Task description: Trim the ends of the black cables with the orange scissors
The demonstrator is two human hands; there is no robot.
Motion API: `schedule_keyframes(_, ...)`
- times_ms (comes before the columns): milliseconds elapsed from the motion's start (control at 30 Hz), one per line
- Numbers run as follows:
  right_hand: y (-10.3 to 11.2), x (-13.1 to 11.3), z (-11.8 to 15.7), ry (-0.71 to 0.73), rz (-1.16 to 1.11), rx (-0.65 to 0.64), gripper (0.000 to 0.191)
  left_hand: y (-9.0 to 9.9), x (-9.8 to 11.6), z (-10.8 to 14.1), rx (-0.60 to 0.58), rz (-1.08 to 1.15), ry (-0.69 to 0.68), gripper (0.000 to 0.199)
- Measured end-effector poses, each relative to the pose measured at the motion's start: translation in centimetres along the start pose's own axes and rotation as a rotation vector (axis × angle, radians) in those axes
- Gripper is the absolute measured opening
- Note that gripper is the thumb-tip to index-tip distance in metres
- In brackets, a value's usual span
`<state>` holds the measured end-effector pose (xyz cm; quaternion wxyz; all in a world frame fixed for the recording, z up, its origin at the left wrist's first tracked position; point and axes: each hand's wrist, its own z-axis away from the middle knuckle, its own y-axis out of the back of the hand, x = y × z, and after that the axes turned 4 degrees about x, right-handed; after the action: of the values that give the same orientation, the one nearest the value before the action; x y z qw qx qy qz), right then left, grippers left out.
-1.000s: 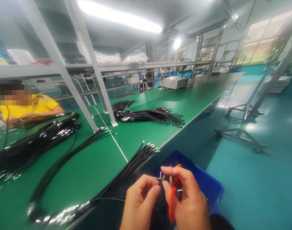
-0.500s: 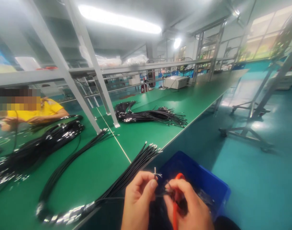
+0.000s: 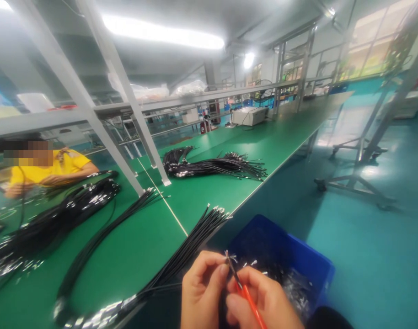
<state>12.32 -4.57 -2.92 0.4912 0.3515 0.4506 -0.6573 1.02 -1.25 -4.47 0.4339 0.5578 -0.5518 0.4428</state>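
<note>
My left hand (image 3: 205, 285) is closed, thumb and forefinger pinching the end of a thin black cable (image 3: 163, 288). Short pale wire ends (image 3: 233, 257) fan out just past the fingertips. My right hand (image 3: 260, 294) grips red-handled scissors (image 3: 250, 302), their dark blades pointing up at the cable end, close to my left fingertips. Whether the blades touch the wires I cannot tell. Behind my left hand, a bundle of black cables (image 3: 181, 251) with light tips lies along the table edge and curves round to the left.
Below my hands stands a blue bin (image 3: 310, 251) with clear scraps and bits in it. More black cable bundles (image 3: 212, 167) rest on the green table (image 3: 133, 244). Grey shelf posts (image 3: 143, 132) rise from it. A person in a yellow shirt (image 3: 73, 162) sits across at the left.
The scissors have turned in my right hand, and their blades now reach up to the wire ends. Both hands have shifted slightly down, and more of the bin's contents shows.
</note>
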Motion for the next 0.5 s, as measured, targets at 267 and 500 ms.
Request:
schedule_keyframes(267,0.5,0.7,-0.3,-0.016,0.082,-0.007,0.020,-0.1,-0.4,0.3,0.000,-0.092,-0.005,0.008)
schedule_keyframes(500,1.2,0.6,-0.2,0.033,0.080,-0.069,0.025,-0.4,-0.5,0.0,0.010,-0.130,-0.018,0.009)
